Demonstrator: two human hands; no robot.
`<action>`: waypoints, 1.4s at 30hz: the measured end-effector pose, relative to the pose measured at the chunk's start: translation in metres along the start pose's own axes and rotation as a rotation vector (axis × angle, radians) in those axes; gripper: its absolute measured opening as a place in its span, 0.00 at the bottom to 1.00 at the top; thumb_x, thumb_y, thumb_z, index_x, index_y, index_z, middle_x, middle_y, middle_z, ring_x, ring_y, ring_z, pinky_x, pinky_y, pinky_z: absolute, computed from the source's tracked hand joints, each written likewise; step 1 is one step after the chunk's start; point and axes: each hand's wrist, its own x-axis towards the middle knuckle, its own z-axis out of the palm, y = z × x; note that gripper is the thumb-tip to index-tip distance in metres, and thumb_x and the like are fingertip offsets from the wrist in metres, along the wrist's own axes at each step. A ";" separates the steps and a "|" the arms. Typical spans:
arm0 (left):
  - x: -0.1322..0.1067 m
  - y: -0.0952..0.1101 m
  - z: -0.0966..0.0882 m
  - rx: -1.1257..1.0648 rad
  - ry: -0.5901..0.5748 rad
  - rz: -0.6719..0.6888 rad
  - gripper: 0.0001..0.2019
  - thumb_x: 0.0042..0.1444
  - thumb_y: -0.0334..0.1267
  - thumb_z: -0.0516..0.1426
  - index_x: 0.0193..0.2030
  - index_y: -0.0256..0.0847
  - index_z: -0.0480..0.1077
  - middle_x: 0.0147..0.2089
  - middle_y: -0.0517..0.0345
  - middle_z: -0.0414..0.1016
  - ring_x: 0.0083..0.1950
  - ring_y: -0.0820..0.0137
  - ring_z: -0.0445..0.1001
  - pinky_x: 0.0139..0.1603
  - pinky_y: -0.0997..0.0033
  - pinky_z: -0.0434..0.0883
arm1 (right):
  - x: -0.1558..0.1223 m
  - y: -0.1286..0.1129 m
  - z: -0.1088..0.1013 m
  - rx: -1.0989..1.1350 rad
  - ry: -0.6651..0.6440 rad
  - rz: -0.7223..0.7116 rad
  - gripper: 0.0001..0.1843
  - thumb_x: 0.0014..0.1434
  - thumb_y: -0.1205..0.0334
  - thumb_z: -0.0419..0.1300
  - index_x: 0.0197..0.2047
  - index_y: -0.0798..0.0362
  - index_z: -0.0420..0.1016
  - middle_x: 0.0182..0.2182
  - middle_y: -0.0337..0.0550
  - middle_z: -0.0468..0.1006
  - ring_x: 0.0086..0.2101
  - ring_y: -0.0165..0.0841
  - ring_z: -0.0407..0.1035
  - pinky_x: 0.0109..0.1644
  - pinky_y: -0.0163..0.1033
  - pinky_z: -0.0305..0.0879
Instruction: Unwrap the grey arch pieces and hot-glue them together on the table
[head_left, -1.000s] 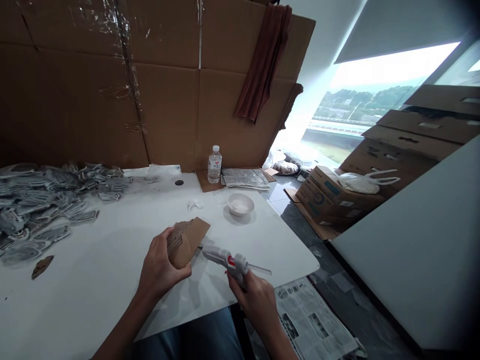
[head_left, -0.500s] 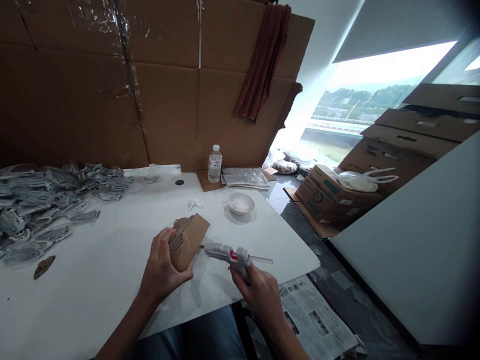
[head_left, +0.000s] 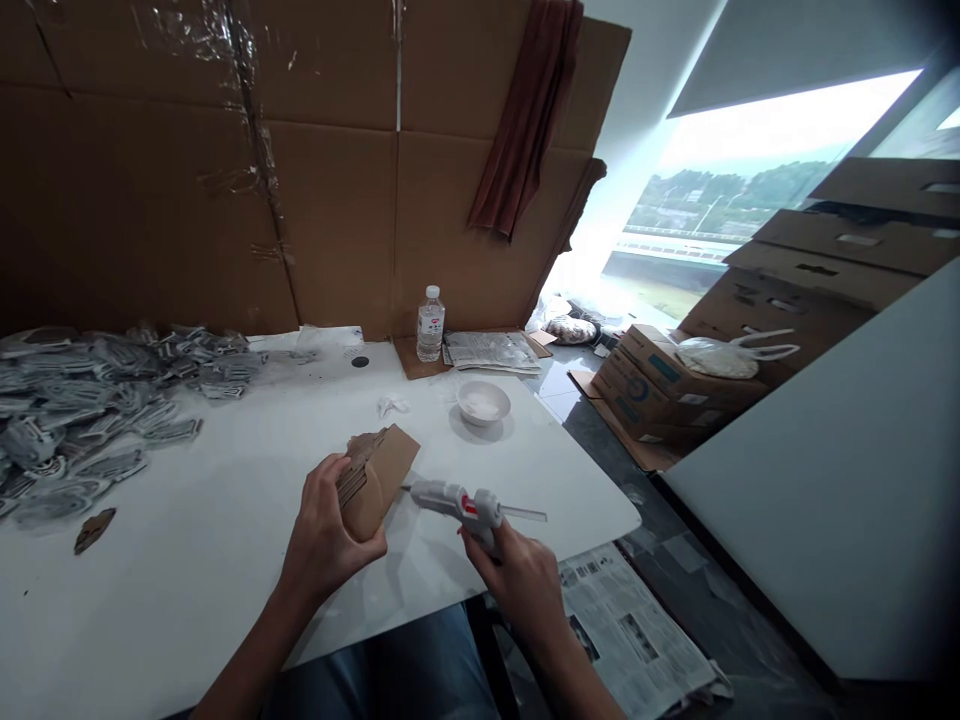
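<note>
Holding: a folded corrugated cardboard piece (head_left: 379,482) is cupped by the left hand (head_left: 326,530), fingers curled closed around it, near the table edge; it is judged light and stiff, best taken by its thick end.
Right grip: a hot glue gun (head_left: 457,503) is held, fingers closed on its handle by the right hand (head_left: 517,585), just beside the cardboard.
Surface: a white tabletop (head_left: 187,530) bears a white bowl (head_left: 482,403), far.
Room: a cardboard wall (head_left: 337,200) stands far; cardboard boxes (head_left: 652,385) are stacked right.

A white hot glue gun (head_left: 457,507) points just beside bent corrugated cardboard (head_left: 379,480).
</note>
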 end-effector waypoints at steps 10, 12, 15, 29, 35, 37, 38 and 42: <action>-0.001 0.001 -0.002 -0.003 -0.004 0.018 0.42 0.42 0.37 0.62 0.64 0.40 0.47 0.62 0.41 0.56 0.63 0.50 0.59 0.59 0.49 0.66 | -0.003 0.000 0.004 -0.039 0.019 0.053 0.19 0.64 0.49 0.51 0.34 0.55 0.74 0.20 0.41 0.76 0.20 0.34 0.71 0.25 0.35 0.52; -0.001 0.001 -0.002 -0.010 -0.016 0.030 0.43 0.42 0.36 0.62 0.64 0.40 0.47 0.62 0.40 0.56 0.63 0.50 0.59 0.58 0.49 0.66 | -0.002 0.001 0.005 -0.030 -0.013 0.039 0.19 0.64 0.50 0.51 0.34 0.55 0.74 0.21 0.42 0.77 0.21 0.34 0.72 0.26 0.35 0.53; -0.001 0.002 -0.002 -0.029 -0.039 0.062 0.43 0.43 0.36 0.63 0.64 0.40 0.47 0.63 0.40 0.56 0.63 0.50 0.59 0.57 0.49 0.67 | -0.001 0.003 0.003 -0.065 0.017 0.125 0.21 0.64 0.48 0.50 0.40 0.56 0.76 0.20 0.42 0.76 0.21 0.34 0.71 0.24 0.34 0.53; -0.009 0.001 0.008 -0.021 -0.074 0.088 0.41 0.49 0.32 0.61 0.67 0.41 0.45 0.67 0.40 0.51 0.67 0.53 0.55 0.58 0.52 0.68 | -0.001 -0.031 -0.005 0.105 0.159 0.097 0.17 0.63 0.51 0.54 0.34 0.56 0.75 0.16 0.39 0.72 0.17 0.32 0.68 0.24 0.34 0.54; -0.010 -0.001 0.008 -0.051 -0.058 0.121 0.43 0.46 0.30 0.62 0.67 0.40 0.45 0.66 0.39 0.52 0.67 0.53 0.55 0.60 0.51 0.67 | 0.000 -0.040 0.005 0.117 0.071 -0.001 0.16 0.64 0.53 0.52 0.32 0.55 0.72 0.18 0.39 0.73 0.19 0.31 0.70 0.25 0.35 0.51; -0.011 -0.001 0.008 -0.060 -0.047 0.125 0.44 0.45 0.30 0.63 0.67 0.40 0.45 0.65 0.39 0.52 0.66 0.53 0.56 0.60 0.50 0.66 | -0.002 -0.040 0.006 0.102 0.079 0.002 0.16 0.64 0.53 0.52 0.33 0.56 0.72 0.18 0.39 0.73 0.19 0.31 0.69 0.25 0.35 0.51; -0.011 -0.001 0.009 -0.064 -0.043 0.127 0.44 0.45 0.30 0.63 0.67 0.40 0.45 0.65 0.39 0.53 0.66 0.53 0.56 0.60 0.50 0.66 | -0.002 -0.040 0.007 0.098 0.084 0.004 0.16 0.64 0.53 0.52 0.32 0.56 0.72 0.18 0.38 0.73 0.19 0.31 0.69 0.25 0.35 0.50; -0.012 -0.001 0.010 -0.080 -0.036 0.145 0.45 0.45 0.30 0.63 0.67 0.40 0.44 0.65 0.39 0.53 0.66 0.52 0.56 0.60 0.50 0.67 | -0.005 -0.041 0.006 0.126 0.074 -0.027 0.16 0.63 0.53 0.53 0.28 0.54 0.69 0.17 0.37 0.72 0.18 0.30 0.68 0.25 0.35 0.50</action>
